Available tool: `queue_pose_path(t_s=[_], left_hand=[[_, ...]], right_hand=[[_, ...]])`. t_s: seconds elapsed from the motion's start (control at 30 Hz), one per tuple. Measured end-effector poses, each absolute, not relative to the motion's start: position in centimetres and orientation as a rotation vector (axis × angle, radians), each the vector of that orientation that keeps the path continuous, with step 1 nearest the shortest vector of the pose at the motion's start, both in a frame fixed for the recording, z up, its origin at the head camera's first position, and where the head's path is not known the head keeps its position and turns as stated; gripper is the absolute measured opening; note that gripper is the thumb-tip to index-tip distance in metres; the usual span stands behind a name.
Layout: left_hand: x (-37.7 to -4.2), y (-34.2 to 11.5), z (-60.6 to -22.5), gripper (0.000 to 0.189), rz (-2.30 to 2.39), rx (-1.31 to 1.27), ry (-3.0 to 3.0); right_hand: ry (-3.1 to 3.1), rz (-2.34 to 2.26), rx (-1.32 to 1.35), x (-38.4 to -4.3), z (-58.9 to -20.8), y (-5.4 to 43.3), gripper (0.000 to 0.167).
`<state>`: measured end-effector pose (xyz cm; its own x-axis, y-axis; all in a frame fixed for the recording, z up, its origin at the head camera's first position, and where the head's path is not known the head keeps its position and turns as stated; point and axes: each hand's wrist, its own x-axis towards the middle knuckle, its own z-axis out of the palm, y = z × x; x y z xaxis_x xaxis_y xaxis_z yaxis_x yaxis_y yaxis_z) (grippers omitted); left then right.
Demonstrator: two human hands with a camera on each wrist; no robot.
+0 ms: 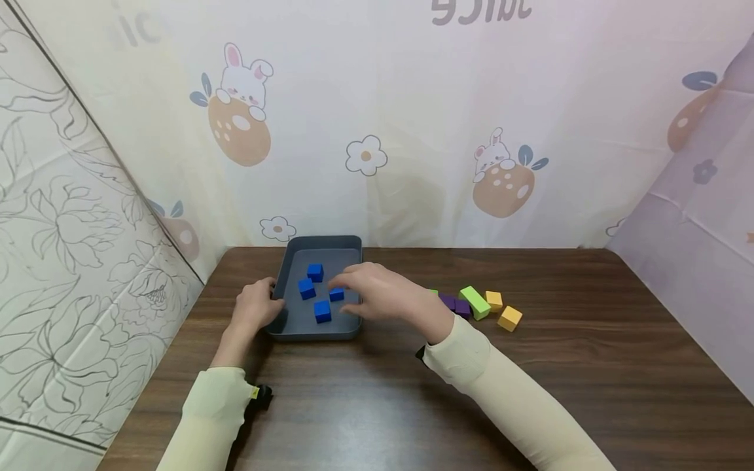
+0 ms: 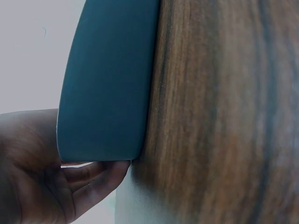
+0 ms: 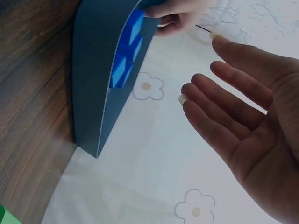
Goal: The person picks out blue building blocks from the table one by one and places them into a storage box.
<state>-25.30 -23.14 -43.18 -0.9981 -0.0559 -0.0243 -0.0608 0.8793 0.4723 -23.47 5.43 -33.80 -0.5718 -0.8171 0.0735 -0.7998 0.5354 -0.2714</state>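
Observation:
A dark grey-blue tray [image 1: 318, 335] lies at the left of the table, with several blue cubes [image 1: 322, 311] inside it. My left hand [image 1: 255, 307] holds the tray's left wall, thumb at the rim and fingers along the outside. In the left wrist view, the fingers of that hand [image 2: 88, 186] touch the tray wall [image 2: 107, 88]. Over the tray's right side hovers my right hand [image 1: 383, 294], fingers spread apart and partly covering one blue cube [image 1: 336, 294]. The right wrist view shows nothing held in that hand [image 3: 252, 140].
Right of the tray lie purple blocks [image 1: 462, 308], a lime-green block [image 1: 474, 302] and two yellow cubes [image 1: 509, 318]; my right arm partly hides this group. A printed curtain [image 1: 424, 196] hangs along the back edge of the wooden table [image 1: 589, 366].

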Motion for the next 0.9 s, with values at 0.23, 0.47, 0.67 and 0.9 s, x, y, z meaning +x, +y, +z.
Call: queue_pose_path(t_s=[0.23, 0.47, 0.67, 0.9], left_hand=[[-25.2, -23.0, -43.2, 0.046, 0.763, -0.095, 3.036], [-25.3, -23.0, -43.3, 0.047, 0.762, -0.108, 3.032], [-25.2, -23.0, -43.4, 0.046, 0.768, -0.113, 3.029], [-25.2, -23.0, -43.3, 0.046, 0.756, -0.102, 3.034]], right_hand=[[2.742, -0.549, -1.475, -22.6, -33.7, 6.8, 0.039], [2.772, -0.615, -1.475, -22.4, -34.2, 7.9, 0.037], [2.768, -0.626, -1.445, -22.3, -34.3, 8.3, 0.037], [2.801, -0.653, -1.422, -22.3, -34.5, 9.1, 0.035]])
